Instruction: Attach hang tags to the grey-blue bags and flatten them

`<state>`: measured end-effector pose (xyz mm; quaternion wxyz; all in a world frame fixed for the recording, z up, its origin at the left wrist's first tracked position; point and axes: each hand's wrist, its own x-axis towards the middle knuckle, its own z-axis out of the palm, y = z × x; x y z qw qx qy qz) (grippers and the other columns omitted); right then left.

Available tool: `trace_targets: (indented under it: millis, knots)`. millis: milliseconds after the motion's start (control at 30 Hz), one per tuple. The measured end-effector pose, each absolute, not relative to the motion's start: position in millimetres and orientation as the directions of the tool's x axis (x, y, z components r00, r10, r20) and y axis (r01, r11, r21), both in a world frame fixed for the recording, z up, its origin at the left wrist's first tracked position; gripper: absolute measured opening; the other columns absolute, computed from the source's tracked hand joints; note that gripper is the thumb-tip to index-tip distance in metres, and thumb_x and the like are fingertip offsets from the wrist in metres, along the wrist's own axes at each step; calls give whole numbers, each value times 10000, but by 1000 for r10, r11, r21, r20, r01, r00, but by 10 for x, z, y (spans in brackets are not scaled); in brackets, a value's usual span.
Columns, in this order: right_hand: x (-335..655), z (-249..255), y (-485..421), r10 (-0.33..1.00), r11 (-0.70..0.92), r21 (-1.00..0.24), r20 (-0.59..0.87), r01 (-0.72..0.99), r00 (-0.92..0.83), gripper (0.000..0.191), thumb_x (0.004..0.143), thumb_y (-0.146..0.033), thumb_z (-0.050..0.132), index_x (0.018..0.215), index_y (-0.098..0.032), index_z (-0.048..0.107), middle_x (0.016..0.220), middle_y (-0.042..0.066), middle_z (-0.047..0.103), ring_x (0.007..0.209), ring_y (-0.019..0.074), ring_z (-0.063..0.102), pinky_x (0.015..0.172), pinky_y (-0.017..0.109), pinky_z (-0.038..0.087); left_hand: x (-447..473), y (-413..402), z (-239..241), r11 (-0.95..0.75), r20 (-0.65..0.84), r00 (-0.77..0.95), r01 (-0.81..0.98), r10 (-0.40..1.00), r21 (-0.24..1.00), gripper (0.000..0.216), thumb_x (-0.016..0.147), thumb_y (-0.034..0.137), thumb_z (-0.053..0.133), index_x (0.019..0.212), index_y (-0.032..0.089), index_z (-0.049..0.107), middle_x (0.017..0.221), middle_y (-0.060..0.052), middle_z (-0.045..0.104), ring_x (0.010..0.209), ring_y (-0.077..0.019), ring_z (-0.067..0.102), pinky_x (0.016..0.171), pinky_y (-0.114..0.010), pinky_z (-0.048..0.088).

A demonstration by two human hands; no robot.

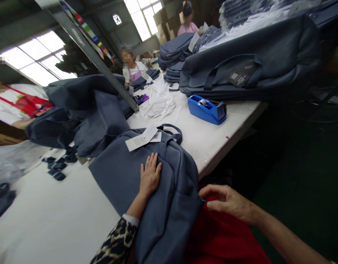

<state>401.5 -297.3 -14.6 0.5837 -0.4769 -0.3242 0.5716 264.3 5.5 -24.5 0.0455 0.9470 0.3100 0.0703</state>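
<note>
A blue-grey bag (155, 190) lies on the white table in front of me, its lower part hanging over the near edge. My left hand (151, 175) rests flat on the bag's front, fingers stretched out. At the bag's right side, my right hand (226, 201) pinches a small dark tab (203, 200) between thumb and fingers; its exact kind is too small to tell. White paper tags (141, 139) lie across the top of the bag, beside its carry handle (173, 131).
A blue tape dispenser (207, 110) stands near the table's right edge. Behind it lies a large dark bag (251, 62). More bags (100, 124) are heaped at the left. A slanted metal post (103, 66) rises from the table (75, 212). Several people work around it.
</note>
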Motion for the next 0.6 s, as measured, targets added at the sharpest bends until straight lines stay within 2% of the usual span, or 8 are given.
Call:
trace_targets:
  millis: [67, 200, 267, 367, 500, 600]
  knots:
    - [3977, -190, -2947, 968, -76, -947, -146, -312, 205, 287, 845, -402, 677, 1027, -181, 659, 1075, 61, 663, 978, 205, 611, 898, 357, 479, 2640, 56, -251, -804, 110, 797, 580, 594, 130, 541, 1047, 426, 217, 1560, 256, 237, 1616, -71, 267, 1507, -232, 203, 1210, -565, 171]
    - [3914, -203, -2911, 919, 41, -997, 14, -59, 393, 224, 890, -414, 619, 846, -195, 631, 969, 39, 612, 946, 183, 560, 898, 326, 437, 2638, 58, -253, -803, 102, 798, 582, 594, 130, 545, 1046, 430, 209, 1563, 258, 227, 1621, -66, 255, 1509, -229, 194, 1214, -559, 163]
    - [3907, -133, -2928, 928, 14, -1000, 6, -19, 373, 239, 888, -418, 617, 791, -202, 584, 909, 13, 560, 865, 158, 527, 816, 291, 429, 2639, 57, -246, -801, 94, 797, 585, 597, 130, 547, 1046, 432, 207, 1565, 260, 218, 1622, -62, 250, 1510, -228, 191, 1213, -559, 165]
    - [3932, 53, -2976, 965, -82, -996, -87, -29, 247, 293, 840, -399, 648, 697, -200, 488, 835, -18, 478, 743, 126, 450, 683, 259, 382, 2643, 53, -231, -795, 85, 792, 593, 605, 128, 547, 1044, 432, 210, 1567, 270, 213, 1623, -55, 247, 1511, -227, 187, 1214, -556, 166]
    - [3975, 208, -3050, 978, -114, -993, -108, 24, 178, 296, 860, -366, 621, 673, -198, 465, 847, -17, 465, 768, 131, 447, 702, 266, 363, 2643, 53, -216, -798, 80, 796, 589, 600, 130, 546, 1046, 431, 207, 1566, 268, 213, 1623, -54, 248, 1511, -224, 187, 1213, -547, 179]
    - [3949, 82, -3128, 976, -124, -991, -113, 48, 184, 324, 871, -397, 610, 668, -197, 455, 835, -11, 465, 764, 137, 442, 706, 276, 364, 2640, 52, -216, -801, 89, 797, 587, 597, 115, 554, 1045, 445, 228, 1568, 268, 202, 1623, -58, 248, 1509, -228, 194, 1210, -546, 193]
